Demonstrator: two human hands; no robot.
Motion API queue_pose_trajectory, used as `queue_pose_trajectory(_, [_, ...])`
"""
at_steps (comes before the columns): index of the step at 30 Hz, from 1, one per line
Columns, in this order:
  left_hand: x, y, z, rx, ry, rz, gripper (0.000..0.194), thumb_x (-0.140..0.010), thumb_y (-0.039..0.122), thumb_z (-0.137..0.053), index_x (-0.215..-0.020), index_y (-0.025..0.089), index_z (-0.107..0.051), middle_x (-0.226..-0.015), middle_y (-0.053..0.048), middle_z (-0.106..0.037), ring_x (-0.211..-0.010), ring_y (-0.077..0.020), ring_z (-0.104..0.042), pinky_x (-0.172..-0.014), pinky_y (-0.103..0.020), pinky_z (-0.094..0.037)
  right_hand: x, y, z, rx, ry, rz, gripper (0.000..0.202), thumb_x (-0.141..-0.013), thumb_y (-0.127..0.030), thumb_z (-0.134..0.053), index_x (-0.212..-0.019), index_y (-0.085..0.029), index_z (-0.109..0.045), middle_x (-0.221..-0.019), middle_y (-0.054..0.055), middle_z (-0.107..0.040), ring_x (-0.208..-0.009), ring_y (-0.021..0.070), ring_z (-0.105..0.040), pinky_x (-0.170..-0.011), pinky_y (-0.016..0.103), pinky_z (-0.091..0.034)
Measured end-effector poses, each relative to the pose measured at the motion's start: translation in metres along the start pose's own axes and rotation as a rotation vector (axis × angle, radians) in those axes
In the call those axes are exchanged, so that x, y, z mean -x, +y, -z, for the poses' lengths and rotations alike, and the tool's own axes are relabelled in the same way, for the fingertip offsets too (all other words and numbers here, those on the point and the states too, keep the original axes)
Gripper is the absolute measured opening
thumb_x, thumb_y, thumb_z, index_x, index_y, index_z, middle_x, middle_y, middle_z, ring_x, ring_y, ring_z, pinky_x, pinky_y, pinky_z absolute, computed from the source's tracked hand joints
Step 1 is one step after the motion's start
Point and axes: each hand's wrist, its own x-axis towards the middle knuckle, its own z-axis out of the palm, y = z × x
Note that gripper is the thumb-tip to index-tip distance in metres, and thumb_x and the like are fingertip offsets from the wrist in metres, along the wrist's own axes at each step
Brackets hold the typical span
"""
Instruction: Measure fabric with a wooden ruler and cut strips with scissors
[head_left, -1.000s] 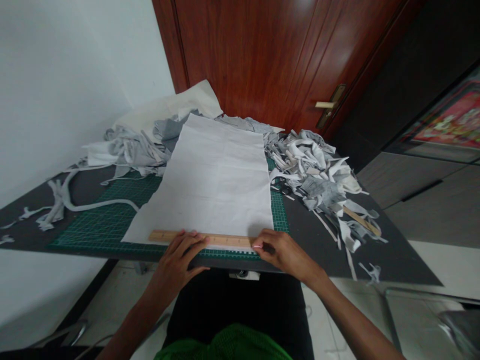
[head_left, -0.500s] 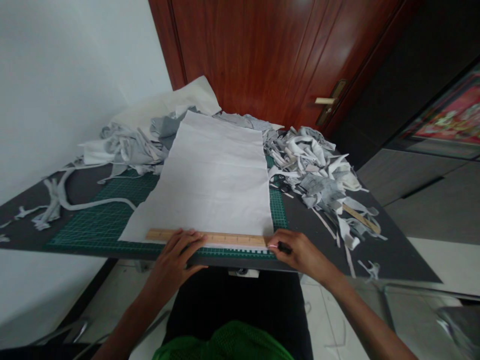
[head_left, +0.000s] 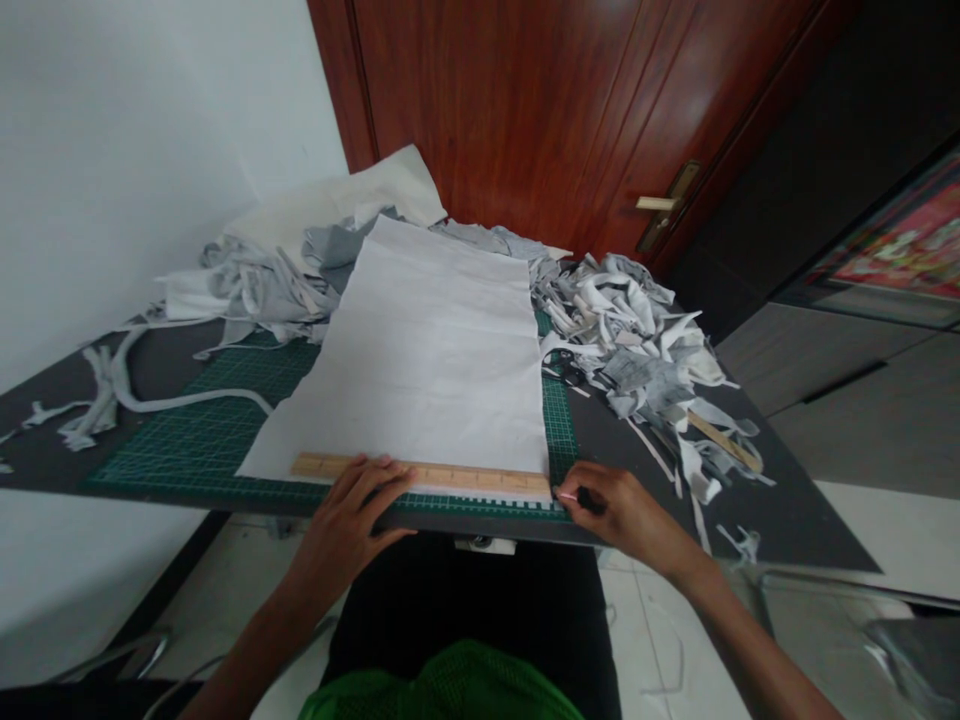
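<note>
A large white cloth (head_left: 427,350) lies on a green cutting mat (head_left: 195,440). Across the cloth's near edge runs a wooden ruler (head_left: 480,479). My left hand (head_left: 352,520) presses on the ruler left of its middle, fingers spread and thumb apart, below the table edge. Just past the ruler's right end, my right hand (head_left: 607,505) is closed in a pinch around a small, thin pink and dark tool (head_left: 568,495), mostly hidden by the fingers. Its tip is near the mat, beside the cloth's right corner.
Grey and white scraps (head_left: 637,320) heap on the right, with black-handled scissors (head_left: 566,367) and a wooden strip (head_left: 724,442). More crumpled fabric (head_left: 262,280) lies at the back left. Loose strips (head_left: 105,390) rest on the left. A door (head_left: 487,110) stands behind the table.
My right hand has moved slightly right, off the ruler's right end, with the small tool still in its fingers. My left hand stays on the ruler. The view has shifted a little.
</note>
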Motion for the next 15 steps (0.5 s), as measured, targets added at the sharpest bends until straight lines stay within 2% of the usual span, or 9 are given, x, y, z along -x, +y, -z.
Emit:
queue_pose_trajectory(4, [0.000,0.002,0.000,0.015,0.004,0.020,0.047,-0.100,0.043,-0.064,-0.142,0.022,-0.060,-0.129,-0.011,-0.070,-0.126,-0.0315,-0.063,-0.114,-0.054,-0.050,-0.016,-0.031,-0.014,-0.091,0.005,0.033,0.009,-0.097,-0.019,-0.063,-0.091,-0.022,-0.070,-0.090,0.003,-0.072,-0.080,0.0157,-0.067,-0.071,0.026,-0.049])
queue_pose_trajectory(9, [0.000,0.005,0.000,0.027,0.004,0.054,0.046,-0.099,0.040,-0.066,-0.140,0.021,-0.061,-0.128,-0.011,-0.070,-0.126,-0.0315,-0.063,-0.114,-0.052,-0.049,-0.064,-0.069,-0.062,-0.127,-0.026,0.137,0.008,-0.097,-0.017,-0.067,-0.095,-0.022,-0.072,-0.095,0.002,-0.072,-0.082,0.0147,-0.068,-0.074,0.023,-0.048])
queue_pose_trajectory(12, [0.000,0.007,0.001,0.034,-0.012,0.074,0.045,-0.098,0.037,-0.068,-0.139,0.019,-0.061,-0.127,-0.012,-0.070,-0.127,-0.0311,-0.063,-0.115,-0.052,-0.049,-0.090,-0.076,-0.087,-0.120,-0.051,0.202,0.008,-0.096,-0.014,-0.068,-0.094,-0.021,-0.072,-0.094,0.002,-0.072,-0.081,0.0151,-0.068,-0.076,0.024,-0.048])
queue_pose_trajectory(15, [0.000,0.008,0.001,0.050,-0.031,0.081,0.044,-0.097,0.035,-0.068,-0.137,0.019,-0.061,-0.127,-0.012,-0.070,-0.126,-0.0311,-0.063,-0.115,-0.053,-0.049,-0.103,-0.075,-0.100,-0.096,-0.070,0.229,0.010,-0.095,-0.012,-0.067,-0.093,-0.021,-0.071,-0.094,0.002,-0.072,-0.081,0.0157,-0.068,-0.076,0.024,-0.049])
